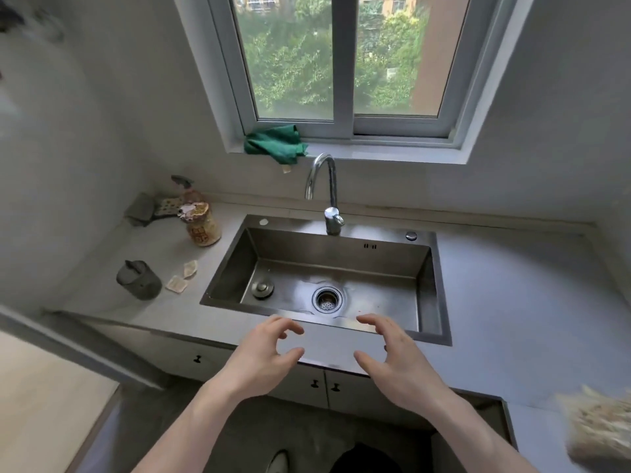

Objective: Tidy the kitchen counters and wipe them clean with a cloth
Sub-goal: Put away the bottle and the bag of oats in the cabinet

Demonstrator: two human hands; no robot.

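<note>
Your left hand [264,356] and right hand [392,360] hover over the steel sink's [438,288] front edge, grips apart, holding nothing; smooth grey surface [512,302] lies right of it.

I see the sink [327,268] set into the middle of the table [512,302], the tap [327,196] at its far edge and a cloth [275,143] on the windowsill [375,150] behind it. Left of the sink stand a bottle [199,220] far and a cup [138,279] near, two packets [182,278] between cup and sink. My two hands [263,356] [396,360] hover over the table's near edge.
</note>
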